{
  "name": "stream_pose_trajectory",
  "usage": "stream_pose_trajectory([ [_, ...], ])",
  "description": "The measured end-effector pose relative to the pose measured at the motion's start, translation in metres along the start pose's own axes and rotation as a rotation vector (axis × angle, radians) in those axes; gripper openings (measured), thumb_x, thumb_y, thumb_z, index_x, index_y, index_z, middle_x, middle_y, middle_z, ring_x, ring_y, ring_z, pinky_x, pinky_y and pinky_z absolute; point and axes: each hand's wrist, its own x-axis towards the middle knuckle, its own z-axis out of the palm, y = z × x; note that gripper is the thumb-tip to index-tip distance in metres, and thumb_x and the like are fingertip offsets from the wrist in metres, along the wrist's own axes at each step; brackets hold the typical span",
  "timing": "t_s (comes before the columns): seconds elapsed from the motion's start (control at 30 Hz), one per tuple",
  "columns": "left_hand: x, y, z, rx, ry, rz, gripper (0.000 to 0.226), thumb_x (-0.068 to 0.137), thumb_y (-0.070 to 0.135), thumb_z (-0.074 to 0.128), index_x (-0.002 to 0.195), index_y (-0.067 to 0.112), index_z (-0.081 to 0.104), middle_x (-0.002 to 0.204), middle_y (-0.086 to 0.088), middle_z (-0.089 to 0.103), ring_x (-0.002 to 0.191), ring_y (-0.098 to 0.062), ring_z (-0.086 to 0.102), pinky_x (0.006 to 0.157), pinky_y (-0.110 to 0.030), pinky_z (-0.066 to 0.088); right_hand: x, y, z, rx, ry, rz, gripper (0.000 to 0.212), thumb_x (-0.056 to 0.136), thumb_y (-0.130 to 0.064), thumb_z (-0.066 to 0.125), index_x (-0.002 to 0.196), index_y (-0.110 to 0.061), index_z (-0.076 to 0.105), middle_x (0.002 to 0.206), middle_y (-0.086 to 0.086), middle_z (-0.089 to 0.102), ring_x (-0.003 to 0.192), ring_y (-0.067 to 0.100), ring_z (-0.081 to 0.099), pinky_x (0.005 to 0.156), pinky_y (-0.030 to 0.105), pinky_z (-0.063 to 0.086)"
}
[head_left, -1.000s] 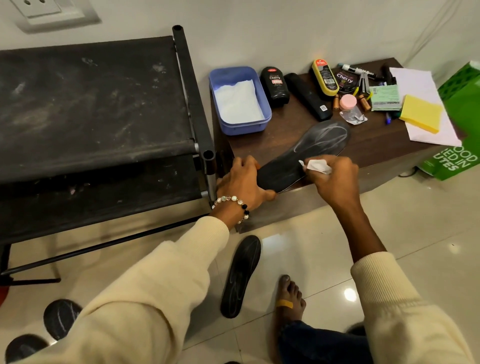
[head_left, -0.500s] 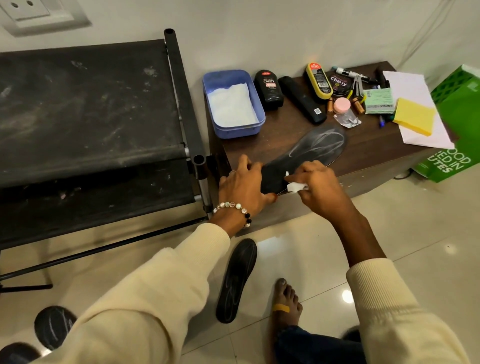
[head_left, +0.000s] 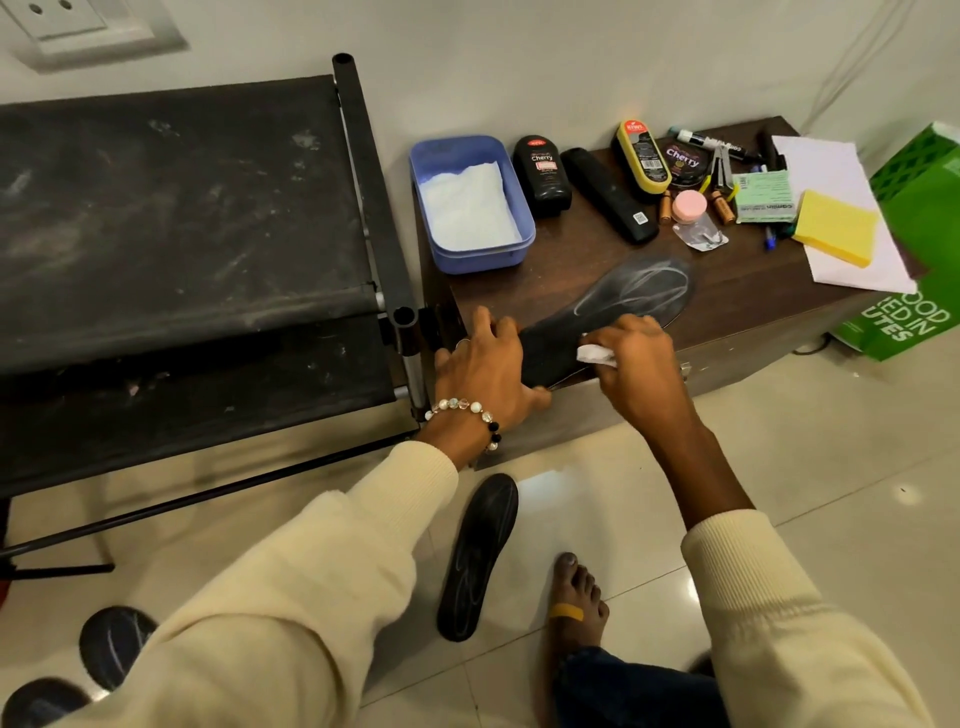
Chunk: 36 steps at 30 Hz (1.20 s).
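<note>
On the floor nearest the person, a second insole (head_left: 478, 556) is lying beside a bare foot (head_left: 576, 597). Just beyond, at the front edge of the surface (head_left: 753, 296), the left hand (head_left: 483, 364) is steadying the heel of the insole (head_left: 634, 293), its grip closing over that end with the thumb hooking along the edge. The right hand (head_left: 636, 369) is pinching a white wipe (head_left: 595, 355) and pressing it onto the heel half. The step in hand appears to be wiping the insole clean. The next move is likely calling for a stroke toward the forefoot, where pale streaks are showing, while the heel is kept pinned. The insole is lying flat, its long axis running diagonally, with the heel near-left and the toe pointing away to the right. Farther back, a blue tub (head_left: 523, 208) and a polish bottle (head_left: 543, 176) are sitting by the wall.
</note>
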Motion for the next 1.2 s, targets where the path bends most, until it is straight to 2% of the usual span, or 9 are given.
stream_pose_trajectory([
  [0.1,0.001,-0.001,-0.001,-0.003,-0.011,0.0,0.08,0.073,0.052,0.074,0.136,0.018,0.038,0.137,-0.008,0.031,0.11,-0.03,0.055,0.098,-0.05,0.043,-0.001,-0.008,0.002,-0.005,-0.013,0.008,0.03,0.092,-0.012,0.055,0.121,-0.01,0.062,0.121,0.013,0.056,0.113,0.027,0.044,0.09,0.028,0.032],
  [0.23,0.0,-0.003,0.0,-0.016,-0.004,0.01,0.079,0.073,0.054,0.074,0.134,0.017,0.04,0.134,-0.008,0.034,0.108,-0.031,0.056,0.095,-0.049,0.043,0.0,-0.03,0.005,0.007,-0.144,-0.232,0.033,0.09,-0.014,0.057,0.122,-0.011,0.061,0.124,0.009,0.056,0.115,0.024,0.045,0.094,0.027,0.032],
  [0.3,0.0,-0.003,0.0,-0.015,-0.009,0.009,0.079,0.073,0.053,0.074,0.134,0.018,0.04,0.134,-0.008,0.033,0.108,-0.031,0.055,0.095,-0.049,0.043,0.001,-0.024,0.004,-0.014,-0.116,-0.175,0.033,0.09,-0.012,0.056,0.123,-0.013,0.061,0.124,0.009,0.056,0.116,0.024,0.045,0.094,0.028,0.033],
  [0.4,0.001,-0.003,-0.001,-0.003,-0.023,0.003,0.08,0.073,0.052,0.074,0.136,0.018,0.038,0.137,-0.008,0.031,0.109,-0.03,0.055,0.097,-0.049,0.043,0.003,-0.006,0.002,-0.032,-0.021,0.063,0.031,0.091,-0.011,0.056,0.122,-0.011,0.061,0.122,0.012,0.056,0.115,0.027,0.046,0.095,0.03,0.034],
  [0.47,0.001,-0.003,-0.001,-0.005,-0.025,0.002,0.08,0.073,0.052,0.074,0.136,0.018,0.038,0.138,-0.008,0.031,0.109,-0.03,0.054,0.097,-0.049,0.043,0.004,-0.008,0.005,-0.02,-0.009,0.093,0.03,0.091,-0.012,0.057,0.12,-0.01,0.062,0.121,0.012,0.057,0.114,0.027,0.046,0.095,0.032,0.035],
  [0.63,0.0,-0.005,0.0,-0.043,-0.001,0.016,0.076,0.072,0.052,0.073,0.132,0.017,0.041,0.132,-0.008,0.034,0.105,-0.032,0.056,0.092,-0.049,0.044,0.006,-0.037,0.011,0.019,-0.114,-0.233,0.029,0.088,-0.009,0.058,0.115,-0.01,0.066,0.118,0.011,0.06,0.108,0.026,0.048,0.088,0.029,0.036],
  [0.83,0.0,-0.006,-0.001,-0.042,-0.021,0.004,0.079,0.071,0.051,0.075,0.134,0.019,0.04,0.134,-0.006,0.033,0.107,-0.029,0.055,0.096,-0.049,0.044,0.013,-0.013,0.007,-0.087,0.041,0.102,0.027,0.091,-0.011,0.054,0.117,-0.008,0.063,0.118,0.015,0.059,0.111,0.029,0.047,0.093,0.032,0.035],
  [1.03,0.0,-0.008,-0.001,-0.1,-0.002,0.023,0.07,0.074,0.047,0.073,0.129,0.017,0.042,0.129,-0.007,0.035,0.104,-0.032,0.056,0.094,-0.05,0.043,0.015,-0.047,0.011,0.015,-0.085,-0.278,0.027,0.085,-0.011,0.06,0.111,-0.006,0.068,0.109,0.016,0.063,0.1,0.031,0.049,0.081,0.026,0.029],
  [1.2,0.001,-0.007,-0.001,-0.084,-0.021,0.001,0.078,0.07,0.049,0.076,0.132,0.019,0.041,0.131,-0.005,0.033,0.105,-0.029,0.055,0.095,-0.048,0.044,0.021,-0.02,0.01,-0.104,0.052,0.08,0.024,0.09,-0.01,0.054,0.112,-0.008,0.065,0.114,0.013,0.06,0.107,0.028,0.046,0.09,0.031,0.034],
])
